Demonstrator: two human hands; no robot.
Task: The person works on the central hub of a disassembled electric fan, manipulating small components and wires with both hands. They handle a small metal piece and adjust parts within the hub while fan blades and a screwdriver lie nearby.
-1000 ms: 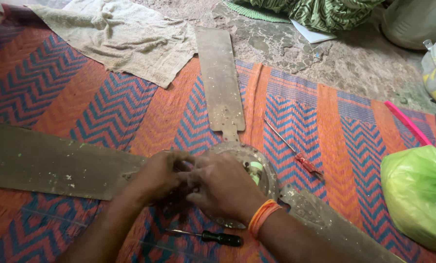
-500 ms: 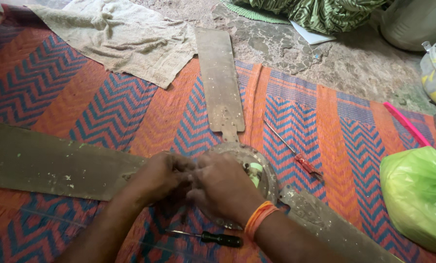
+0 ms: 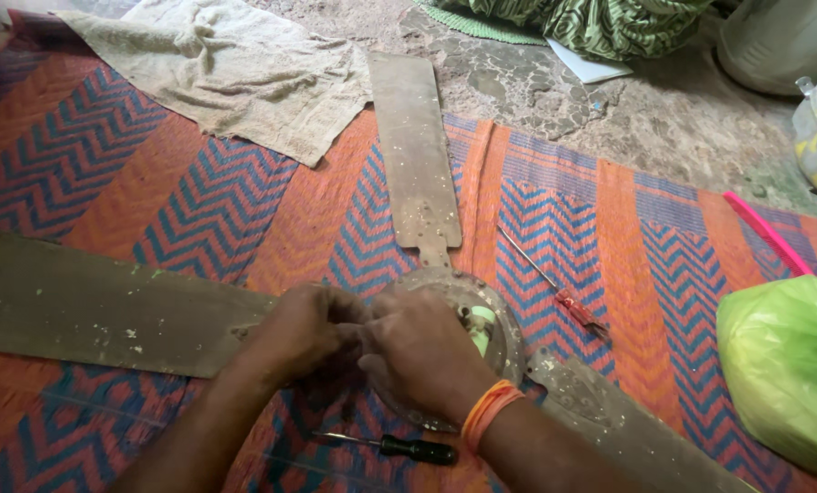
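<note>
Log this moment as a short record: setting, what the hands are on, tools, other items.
Setting: orange and blue zigzag mat on a stone floor
Left hand: on the ceiling fan hub, by the left blade
Right hand: on the hub, orange wristband
Grip: fingers hidden, cannot tell
Tools: black-handled screwdriver; red-handled screwdriver
Other: beige cloth; green plastic bag

Left hand (image 3: 303,329) slightly nearer hub (image 3: 491,315)

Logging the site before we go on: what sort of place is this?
Probably a home floor used as a repair spot: a woven mat on bare stone floor, a towel, screwdrivers beside the ceiling fan both hands work on.
</note>
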